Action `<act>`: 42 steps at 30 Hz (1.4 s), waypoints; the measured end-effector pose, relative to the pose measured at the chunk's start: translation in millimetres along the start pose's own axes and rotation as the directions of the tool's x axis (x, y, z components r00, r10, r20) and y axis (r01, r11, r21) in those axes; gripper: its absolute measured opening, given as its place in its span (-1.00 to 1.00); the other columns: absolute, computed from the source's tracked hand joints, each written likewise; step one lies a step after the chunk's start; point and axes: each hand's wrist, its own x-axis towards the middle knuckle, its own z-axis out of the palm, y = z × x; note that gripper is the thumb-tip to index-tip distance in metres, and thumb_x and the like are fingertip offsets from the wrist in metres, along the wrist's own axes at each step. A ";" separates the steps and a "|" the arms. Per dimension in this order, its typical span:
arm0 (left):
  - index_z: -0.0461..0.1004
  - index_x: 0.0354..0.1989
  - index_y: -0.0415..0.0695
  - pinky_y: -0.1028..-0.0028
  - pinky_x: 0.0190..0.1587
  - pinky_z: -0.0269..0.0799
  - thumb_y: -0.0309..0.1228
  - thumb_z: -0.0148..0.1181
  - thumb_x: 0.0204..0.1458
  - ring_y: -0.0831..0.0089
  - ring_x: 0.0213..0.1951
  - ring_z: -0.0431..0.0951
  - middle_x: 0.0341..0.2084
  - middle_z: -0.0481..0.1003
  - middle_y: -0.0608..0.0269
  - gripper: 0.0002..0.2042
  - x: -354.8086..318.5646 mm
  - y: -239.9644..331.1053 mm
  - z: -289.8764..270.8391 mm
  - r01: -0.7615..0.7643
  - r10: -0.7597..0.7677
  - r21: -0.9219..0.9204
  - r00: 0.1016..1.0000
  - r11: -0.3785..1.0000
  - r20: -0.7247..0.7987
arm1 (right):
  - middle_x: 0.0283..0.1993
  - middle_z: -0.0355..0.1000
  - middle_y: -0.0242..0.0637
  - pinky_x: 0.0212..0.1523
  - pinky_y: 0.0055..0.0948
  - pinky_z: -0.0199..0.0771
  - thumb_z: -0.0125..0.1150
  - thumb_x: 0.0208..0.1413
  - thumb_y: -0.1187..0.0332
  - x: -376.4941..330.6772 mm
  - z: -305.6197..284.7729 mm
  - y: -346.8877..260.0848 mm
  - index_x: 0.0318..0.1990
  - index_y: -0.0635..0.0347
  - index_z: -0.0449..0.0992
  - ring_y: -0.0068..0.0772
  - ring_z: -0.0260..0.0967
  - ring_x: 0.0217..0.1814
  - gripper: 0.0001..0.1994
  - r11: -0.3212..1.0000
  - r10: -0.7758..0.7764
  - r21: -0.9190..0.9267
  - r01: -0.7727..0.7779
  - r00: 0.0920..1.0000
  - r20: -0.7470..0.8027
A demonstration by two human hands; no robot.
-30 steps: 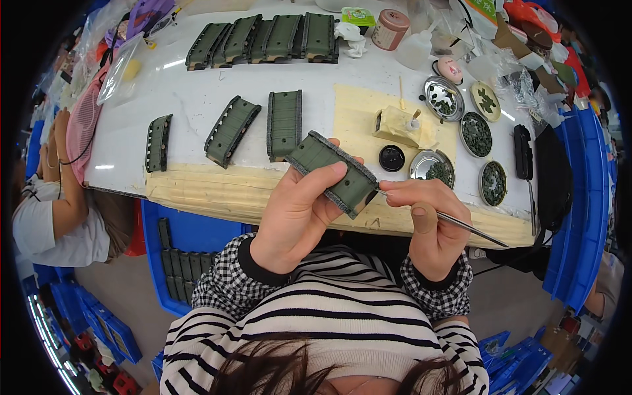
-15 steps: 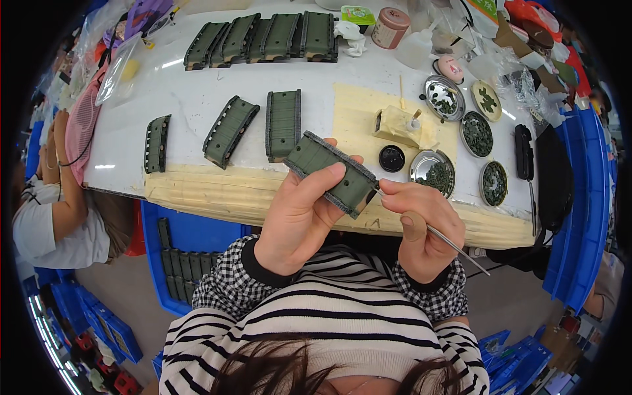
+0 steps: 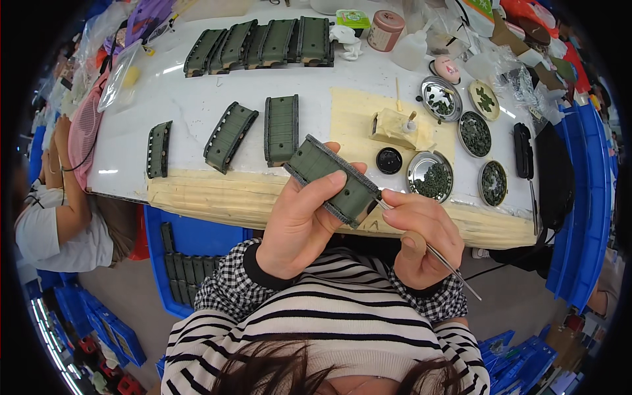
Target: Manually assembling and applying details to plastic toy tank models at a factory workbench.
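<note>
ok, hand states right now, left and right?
Left hand: closed, holding the green ridged plastic part.
Right hand: closed, fingers pinching the thin metal tool, tip at the part's end.

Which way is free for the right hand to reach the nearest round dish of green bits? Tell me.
Probably straight ahead: the dish sits just beyond the right hand, nothing between, though it holds a thin tool.
</note>
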 end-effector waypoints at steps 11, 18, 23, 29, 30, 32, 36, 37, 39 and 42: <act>0.14 0.19 -0.08 0.34 -0.02 0.52 -0.47 0.07 0.16 0.37 -0.03 0.50 0.00 0.40 0.05 -0.57 -1.5 1.9 1.0 0.021 -0.021 0.004 0.999 1.000 0.048 | -0.13 0.48 -0.02 -0.10 -0.35 0.53 0.24 0.03 0.51 -2.9 -1.8 0.8 -0.11 0.34 0.50 -0.10 0.49 -0.06 -0.76 0.996 -0.086 0.000 0.086 0.996 -0.005; 0.15 0.16 -0.06 0.34 -0.04 0.53 -0.48 0.06 0.16 0.36 -0.03 0.50 -0.01 0.40 0.06 -0.60 -0.9 2.3 -0.5 0.049 -0.045 -0.048 0.995 0.998 0.085 | -0.15 0.49 -0.03 -0.12 -0.35 0.53 0.21 0.03 0.54 -4.3 2.5 2.3 -0.12 0.37 0.50 -0.10 0.50 -0.07 -0.77 0.993 -0.118 -0.001 0.118 0.992 -0.052; 0.16 0.16 -0.05 0.31 0.00 0.51 -0.48 0.05 0.16 0.35 -0.01 0.49 0.00 0.39 0.05 -0.60 -0.3 0.5 -2.2 0.049 -0.043 -0.069 0.996 0.996 0.076 | -0.16 0.49 -0.03 -0.13 -0.35 0.54 0.20 0.01 0.59 -4.9 5.1 -0.2 -0.14 0.37 0.50 -0.09 0.50 -0.08 -0.78 0.995 -0.097 -0.039 0.095 0.993 -0.064; 0.16 0.17 -0.06 0.31 0.03 0.48 -0.48 0.06 0.16 0.34 -0.01 0.49 0.01 0.39 0.05 -0.60 1.5 -1.7 -3.6 0.052 -0.046 -0.087 0.997 0.995 0.066 | -0.17 0.48 -0.03 -0.14 -0.36 0.54 0.20 0.00 0.61 -6.5 8.4 0.9 -0.16 0.36 0.50 -0.10 0.50 -0.07 -0.79 0.995 -0.079 -0.069 0.073 0.993 -0.086; 0.16 0.17 -0.06 0.31 0.02 0.48 -0.47 0.06 0.16 0.34 -0.01 0.49 0.01 0.39 0.05 -0.60 2.1 -2.1 -4.7 0.052 -0.046 -0.089 0.997 0.995 0.064 | -0.17 0.48 -0.03 -0.14 -0.36 0.54 0.20 -0.01 0.62 -6.5 8.6 1.7 -0.16 0.36 0.50 -0.10 0.50 -0.07 -0.78 0.995 -0.078 -0.063 0.073 0.993 -0.086; 0.16 0.17 -0.07 0.30 0.02 0.48 -0.48 0.06 0.16 0.33 -0.01 0.49 0.00 0.39 0.05 -0.60 2.9 -1.8 -5.2 0.049 -0.044 -0.081 0.997 0.995 0.062 | -0.17 0.49 -0.03 -0.13 -0.36 0.53 0.19 0.03 0.58 -5.0 8.3 3.4 -0.16 0.36 0.49 -0.11 0.50 -0.08 -0.81 0.997 -0.067 -0.034 0.064 0.994 -0.085; 0.13 0.19 -0.09 0.28 0.04 0.48 -0.47 0.04 0.18 0.32 0.00 0.49 0.01 0.38 0.02 -0.58 3.0 3.4 -4.3 0.045 -0.043 -0.029 0.997 0.999 0.061 | -0.21 0.50 -0.05 -0.12 -0.38 0.49 0.08 0.20 0.39 -5.5 2.1 7.4 -0.18 0.36 0.49 -0.19 0.50 -0.13 -0.81 0.979 0.029 0.202 0.000 0.990 -0.139; 0.12 0.21 -0.10 0.27 0.04 0.48 -0.47 0.03 0.18 0.31 0.00 0.49 0.02 0.38 0.01 -0.58 3.2 6.3 -3.5 0.047 -0.046 -0.010 0.997 0.999 0.064 | -0.22 0.50 -0.06 -0.12 -0.39 0.48 0.04 0.24 0.34 -6.2 0.2 8.0 -0.18 0.37 0.49 -0.21 0.50 -0.14 -0.77 0.956 0.070 0.293 -0.019 0.984 -0.164; 0.06 0.27 -0.14 0.29 0.04 0.49 -0.44 -0.05 0.21 0.29 0.04 0.47 0.04 0.37 -0.02 -0.54 5.1 12.0 -4.6 -0.013 0.009 0.042 0.996 0.999 0.088 | -0.29 0.51 -0.11 -0.17 -0.42 0.45 -0.06 0.29 0.26 -8.5 1.4 12.6 -0.20 0.37 0.50 -0.28 0.47 -0.25 -0.69 0.967 0.106 0.253 -0.030 0.950 -0.293; -0.01 0.33 -0.16 0.27 0.07 0.47 -0.40 -0.12 0.24 0.22 0.09 0.44 0.07 0.34 -0.07 -0.51 5.3 20.7 -7.1 -0.076 0.074 0.017 0.989 0.997 0.128 | -0.36 0.49 -0.18 -0.25 -0.44 0.39 0.04 0.22 0.40 -7.8 -10.7 20.3 -0.26 0.37 0.54 -0.32 0.40 -0.34 -0.80 0.972 0.206 0.171 -0.162 0.935 -0.288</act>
